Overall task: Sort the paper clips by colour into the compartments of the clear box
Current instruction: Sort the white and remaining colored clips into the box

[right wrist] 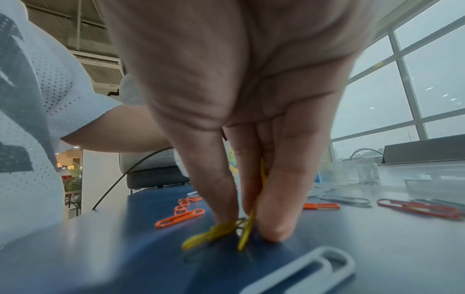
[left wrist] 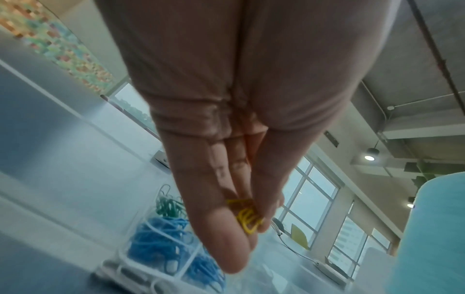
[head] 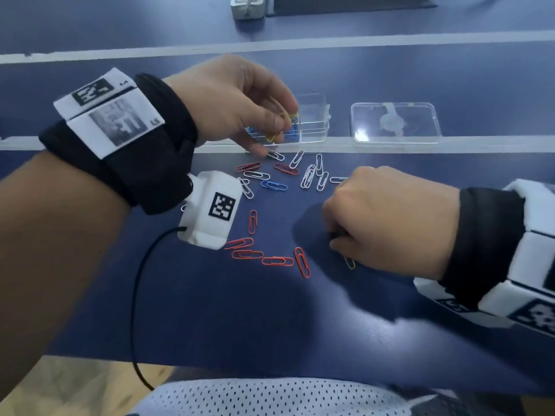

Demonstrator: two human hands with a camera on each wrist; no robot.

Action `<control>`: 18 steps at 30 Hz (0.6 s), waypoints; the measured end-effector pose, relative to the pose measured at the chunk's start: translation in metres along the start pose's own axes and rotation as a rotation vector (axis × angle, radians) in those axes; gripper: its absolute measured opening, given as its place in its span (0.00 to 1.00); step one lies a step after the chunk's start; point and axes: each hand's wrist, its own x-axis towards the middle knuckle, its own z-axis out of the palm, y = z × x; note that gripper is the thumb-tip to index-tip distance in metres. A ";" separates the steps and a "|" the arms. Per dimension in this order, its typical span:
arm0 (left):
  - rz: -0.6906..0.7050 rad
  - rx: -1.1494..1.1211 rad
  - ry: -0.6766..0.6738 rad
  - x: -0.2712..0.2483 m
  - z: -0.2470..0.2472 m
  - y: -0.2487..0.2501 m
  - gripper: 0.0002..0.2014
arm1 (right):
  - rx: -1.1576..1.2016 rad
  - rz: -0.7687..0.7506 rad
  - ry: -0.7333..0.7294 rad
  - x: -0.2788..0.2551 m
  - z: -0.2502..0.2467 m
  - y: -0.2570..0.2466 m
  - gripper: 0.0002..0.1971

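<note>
My left hand (head: 279, 127) hovers over the clear box (head: 312, 127) and pinches yellow paper clips (left wrist: 247, 220) between thumb and fingers. The box holds blue clips (left wrist: 161, 244) and green clips (left wrist: 169, 205) in separate compartments. My right hand (head: 339, 241) is down on the blue table, its fingertips (right wrist: 273, 228) pinching yellow clips (right wrist: 221, 230) against the surface; one yellow clip (head: 349, 262) pokes out beneath it. Orange clips (head: 270, 259), red clips (head: 285, 169), white clips (head: 309, 175) and one blue clip (head: 274, 185) lie loose between the hands.
The box's clear lid (head: 396, 123) lies to the right of the box. A white line (head: 450, 144) runs across the table under both. A black cable (head: 135, 310) hangs from my left wrist camera. A grey object (head: 247, 7) stands at the far edge.
</note>
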 end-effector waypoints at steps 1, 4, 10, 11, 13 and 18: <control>-0.005 0.012 0.031 0.003 -0.001 0.001 0.09 | 0.007 -0.009 -0.001 0.001 0.001 0.001 0.07; -0.009 0.062 0.125 0.013 -0.002 0.005 0.10 | 0.006 -0.015 -0.006 0.002 0.002 0.002 0.06; 0.001 0.273 0.197 0.030 0.006 0.014 0.09 | -0.008 -0.044 -0.090 -0.004 0.006 -0.002 0.07; 0.009 0.322 0.220 0.033 0.007 0.015 0.10 | -0.013 -0.045 -0.101 -0.005 0.007 -0.003 0.08; 0.019 0.418 0.268 0.037 0.007 0.018 0.11 | -0.012 -0.051 -0.121 -0.006 0.005 -0.005 0.09; 0.089 0.638 0.304 0.050 0.008 0.026 0.12 | -0.010 -0.033 -0.152 -0.005 -0.001 -0.002 0.08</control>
